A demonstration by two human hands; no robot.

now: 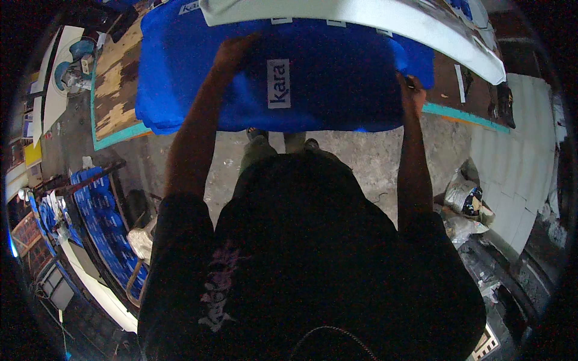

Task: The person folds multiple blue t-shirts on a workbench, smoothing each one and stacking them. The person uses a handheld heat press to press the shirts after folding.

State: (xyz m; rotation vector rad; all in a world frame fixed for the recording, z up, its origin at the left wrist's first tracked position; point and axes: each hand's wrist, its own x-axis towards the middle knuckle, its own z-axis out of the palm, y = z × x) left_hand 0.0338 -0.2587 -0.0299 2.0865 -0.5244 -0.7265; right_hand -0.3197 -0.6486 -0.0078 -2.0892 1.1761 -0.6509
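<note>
A blue fabric [334,90] with white printed patches is spread over the worktable in front of me, and its near edge hangs over the table's front. My left hand [235,52] rests on the fabric left of the middle; its fingertips are dim and hard to make out. At the right part of the fabric, my right hand [412,92] has its fingers curled at the edge. A small dark spot shows between those fingers, too small to identify. Beyond both hands, a long white strip [361,16] lies across the blue fabric.
The worktable [117,85] has a worn wooden top and a turquoise edge. To the left stand a fan [74,67] and a rack with folded blue fabric [97,212]. Plastic bags [465,198] lie at right, beside pale panels [515,158]. Concrete floor [375,167] shows below.
</note>
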